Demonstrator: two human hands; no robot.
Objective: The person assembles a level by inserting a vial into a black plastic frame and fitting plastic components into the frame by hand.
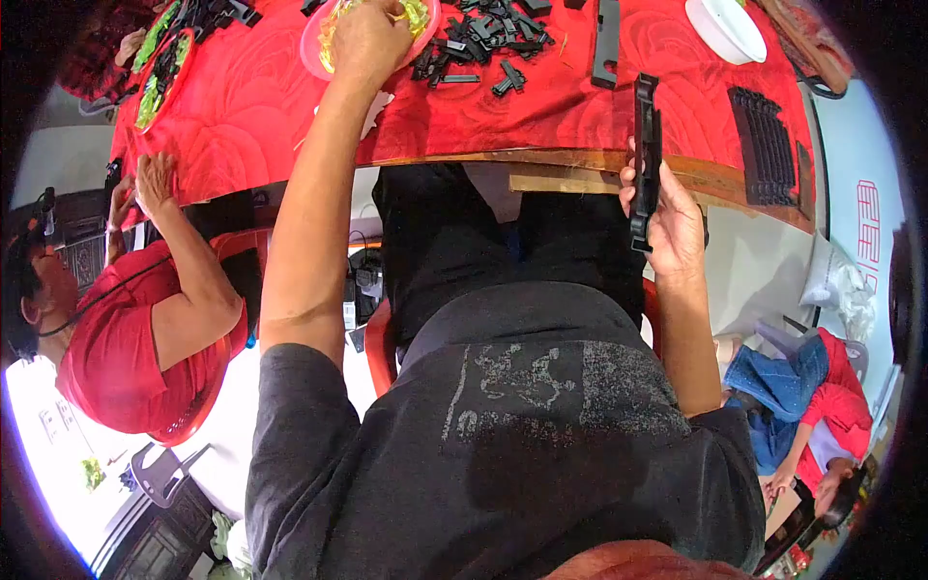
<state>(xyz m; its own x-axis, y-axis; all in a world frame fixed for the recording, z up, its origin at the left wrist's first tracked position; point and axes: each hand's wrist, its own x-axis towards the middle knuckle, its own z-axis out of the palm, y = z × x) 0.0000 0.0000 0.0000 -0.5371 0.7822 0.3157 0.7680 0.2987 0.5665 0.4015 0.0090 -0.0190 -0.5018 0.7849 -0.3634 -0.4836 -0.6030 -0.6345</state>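
Note:
My left hand (365,41) reaches into a pink bowl (310,48) of small yellow pieces (418,17). Its fingers are bent down among them; what they pinch, if anything, is too small to make out. At the table's front edge, my right hand (677,230) grips a long, narrow black plastic part (645,130), held upright with the fingers wrapped round its lower half. A heap of small black plastic pieces (493,37) lies right of the bowl. Another long dark part (606,48) rests on the red tablecloth (551,111) beyond my right hand.
Several long black parts (764,140) lie side by side at the table's right end. A white tub (727,31) stands behind them. On the left, a person in red (145,338) works near an orange-rimmed tray (184,60). Another person (822,406) sits at lower right.

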